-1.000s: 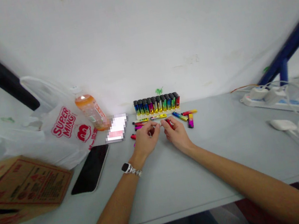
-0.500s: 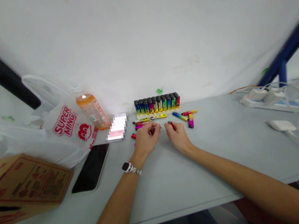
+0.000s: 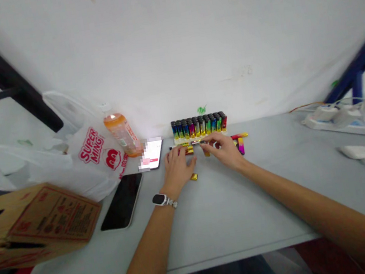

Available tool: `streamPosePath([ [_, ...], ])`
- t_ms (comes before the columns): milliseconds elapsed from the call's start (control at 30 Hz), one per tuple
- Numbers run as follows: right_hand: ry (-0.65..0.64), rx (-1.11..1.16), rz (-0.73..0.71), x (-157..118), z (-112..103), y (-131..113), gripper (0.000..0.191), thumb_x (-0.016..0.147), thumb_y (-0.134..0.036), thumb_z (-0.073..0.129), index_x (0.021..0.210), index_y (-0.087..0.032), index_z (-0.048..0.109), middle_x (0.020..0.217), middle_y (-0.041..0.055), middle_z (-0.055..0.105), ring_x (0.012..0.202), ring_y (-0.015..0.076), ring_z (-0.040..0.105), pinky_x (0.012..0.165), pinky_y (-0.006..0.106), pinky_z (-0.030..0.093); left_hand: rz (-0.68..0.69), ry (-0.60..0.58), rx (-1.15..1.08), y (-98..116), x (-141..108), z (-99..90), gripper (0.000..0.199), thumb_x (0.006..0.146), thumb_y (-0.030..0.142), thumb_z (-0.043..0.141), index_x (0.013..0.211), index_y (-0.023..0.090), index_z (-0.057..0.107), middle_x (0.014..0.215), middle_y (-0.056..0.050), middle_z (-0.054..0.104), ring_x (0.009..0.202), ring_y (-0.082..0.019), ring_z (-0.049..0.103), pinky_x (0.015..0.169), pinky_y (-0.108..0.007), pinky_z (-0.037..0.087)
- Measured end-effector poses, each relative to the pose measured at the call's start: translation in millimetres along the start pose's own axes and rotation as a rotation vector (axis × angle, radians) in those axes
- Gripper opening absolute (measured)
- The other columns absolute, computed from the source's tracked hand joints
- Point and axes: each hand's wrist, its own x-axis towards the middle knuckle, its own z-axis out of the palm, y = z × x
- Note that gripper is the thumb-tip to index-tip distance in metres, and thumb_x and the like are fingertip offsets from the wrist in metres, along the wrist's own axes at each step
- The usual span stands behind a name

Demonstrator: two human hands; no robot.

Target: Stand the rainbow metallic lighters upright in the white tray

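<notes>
My left hand (image 3: 177, 167) lies low over the loose lighters on the left, its fingers stretched out and slightly spread. Gold-coloured lighters (image 3: 188, 150) show by its fingertips, and a short gold end (image 3: 194, 177) sticks out below the thumb. Just in front of the rack, my right hand (image 3: 224, 150) pinches a lighter (image 3: 203, 142) by its dark end between thumb and fingers; the hand partly hides it. Behind both hands, metallic multicoloured lighters (image 3: 200, 127) with black tops stand upright in rows in a pale tray (image 3: 199, 138).
A red-yellow lighter (image 3: 242, 136) and a purple-yellow one (image 3: 241, 146) lie right of my hand. Leftward are a lit phone (image 3: 154, 152), a dark phone (image 3: 122, 202), an orange drink bottle (image 3: 122, 134), a plastic bag (image 3: 94, 168) and a carton (image 3: 54, 220). A power strip (image 3: 341, 120) lies right.
My left hand has gone from a pinch to outstretched fingers over the lighters. My right hand has moved forward to the lighters before the rack. The whole view has shifted slightly left.
</notes>
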Motion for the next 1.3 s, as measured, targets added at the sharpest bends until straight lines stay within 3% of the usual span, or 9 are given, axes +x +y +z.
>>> streamPosePath([
  [133,-0.06,0.032,0.005,31,6,3,0.02,0.084,-0.034,0.068,0.095,-0.018,0.068,0.08,0.0015,0.069,0.064,0.0137,0.059,0.062,0.028,0.046,-0.013,-0.055,-0.003,12,-5,4.6,0.042,0.097,0.042,0.05,0.133,0.022,0.052,0.145,-0.012,0.054,0.136,-0.029,0.045,0.118,-0.057,0.025],
  [333,-0.117,-0.159,-0.194,87,19,-14,0.011,0.081,-0.019,0.066,0.091,-0.016,0.071,0.082,0.0036,0.07,0.069,0.0145,0.062,0.07,0.029,0.05,0.032,-0.048,-0.021,23,-10,10.7,0.042,0.096,0.038,0.05,0.133,0.018,0.052,0.146,-0.012,0.054,0.138,-0.027,0.044,0.115,-0.049,0.032],
  [533,-0.239,-0.258,-0.222,116,38,-10,0.015,0.078,-0.007,0.064,0.088,-0.013,0.074,0.084,0.0052,0.07,0.07,0.0141,0.062,0.075,0.03,0.05,0.017,-0.052,-0.066,22,-10,7.6,0.035,0.094,0.023,0.051,0.128,0.017,0.056,0.134,-0.012,0.061,0.128,-0.028,0.051,0.106,-0.044,0.041],
  [733,-0.253,-0.253,-0.19,120,53,6,0.015,0.079,-0.008,0.066,0.088,-0.014,0.076,0.082,0.0044,0.07,0.072,0.0149,0.061,0.078,0.031,0.048,0.024,-0.051,-0.122,22,-7,3.8,0.028,0.09,0.015,0.054,0.117,0.016,0.061,0.125,-0.013,0.064,0.12,-0.03,0.055,0.098,-0.046,0.046],
  [867,-0.309,-0.392,-0.244,120,51,3,0.018,0.084,-0.01,0.062,0.092,-0.013,0.078,0.088,0.0071,0.069,0.077,0.0165,0.06,0.081,0.032,0.047,0.036,-0.045,-0.145,19,-5,5.9,0.025,0.088,0.011,0.054,0.111,0.017,0.063,0.119,-0.012,0.064,0.114,-0.029,0.057,0.098,-0.045,0.047],
  [1000,-0.307,-0.597,-0.372,115,47,-1,0.024,0.09,-0.018,0.058,0.101,-0.013,0.079,0.109,0.0139,0.058,0.092,0.0219,0.056,0.087,0.037,0.044,0.059,-0.025,-0.203,12,-3,8.4,0.026,0.086,0.006,0.054,0.106,0.016,0.066,0.113,-0.011,0.061,0.111,-0.026,0.058,0.101,-0.043,0.048],
  [1167,-0.297,-0.731,-0.363,104,45,-3,0.035,0.092,-0.023,0.054,0.12,-0.016,0.073,0.107,0.015,0.051,0.095,0.0267,0.051,0.085,0.04,0.041,0.05,-0.003,-0.192,3,-1,3.6,0.027,0.079,0.005,0.059,0.102,0.015,0.07,0.11,-0.012,0.059,0.112,-0.028,0.056,0.105,-0.043,0.048],
  [1300,-0.293,-0.725,-0.372,80,39,-11,0.044,0.089,-0.017,0.052,0.131,-0.015,0.064,0.111,0.0157,0.051,0.095,0.0262,0.05,0.084,0.039,0.041,0.03,-0.033,-0.167,1,1,-2.2,0.026,0.076,0.006,0.062,0.099,0.015,0.069,0.108,-0.012,0.063,0.11,-0.031,0.058,0.1,-0.048,0.05],
])
